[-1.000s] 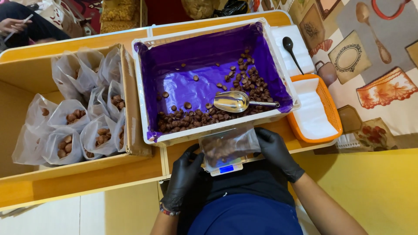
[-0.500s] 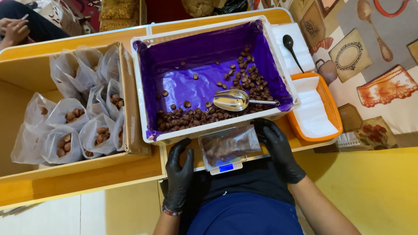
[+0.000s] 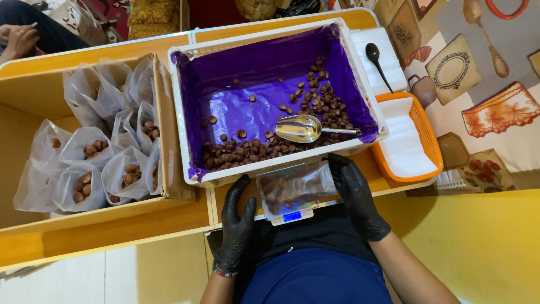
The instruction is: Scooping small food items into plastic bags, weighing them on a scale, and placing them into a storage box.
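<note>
A clear plastic bag of brown round snacks (image 3: 293,187) lies on a small white scale (image 3: 292,215) with a blue lit display. My left hand (image 3: 236,225), in a black glove, rests flat and open just left of the scale, not touching the bag. My right hand (image 3: 355,194), also gloved, lies along the bag's right end with fingertips at its top corner. Behind them stands a white crate lined with purple plastic (image 3: 191,107), holding loose brown snacks (image 3: 315,107) and a metal scoop (image 3: 306,129).
A cardboard box (image 3: 169,141) at left holds several filled clear bags (image 3: 101,169). An orange basket with white paper (image 3: 419,121) and a black spoon (image 3: 377,62) sit at right. Another person's hand (image 3: 19,39) shows at top left.
My left hand let go of the bag's left end and moved left, now lying flat beside the scale. My right hand stays at the bag's right end.
</note>
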